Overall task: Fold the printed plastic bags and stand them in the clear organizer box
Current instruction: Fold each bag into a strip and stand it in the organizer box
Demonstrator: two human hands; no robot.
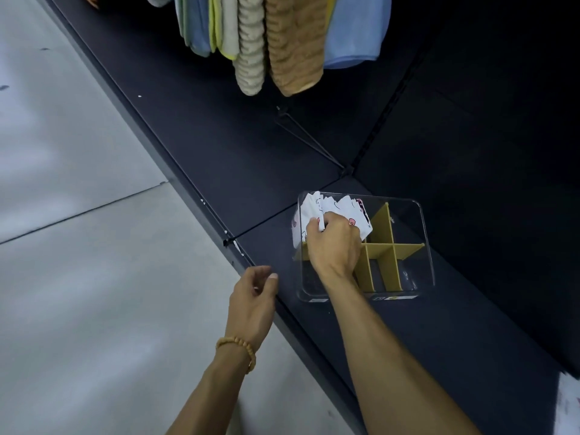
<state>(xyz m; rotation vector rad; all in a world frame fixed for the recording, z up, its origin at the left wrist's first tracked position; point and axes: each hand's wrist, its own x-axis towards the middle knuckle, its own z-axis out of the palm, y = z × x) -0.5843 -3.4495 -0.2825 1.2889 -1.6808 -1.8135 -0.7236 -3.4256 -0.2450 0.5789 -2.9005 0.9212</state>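
The right hand (334, 243) pinched folded white printed plastic bags (332, 211), roughly five though hard to count, standing them in the far-left compartment of the one clear yellow-divided organizer box (422, 227) at centre right, likely needing release next, while the left hand (252, 296) hung loosely curled, holding nothing.

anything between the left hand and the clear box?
Head view: only bare dark shelf and its front edge separate the idle left hand from the clear organizer box, where the right hand holds folded bags.
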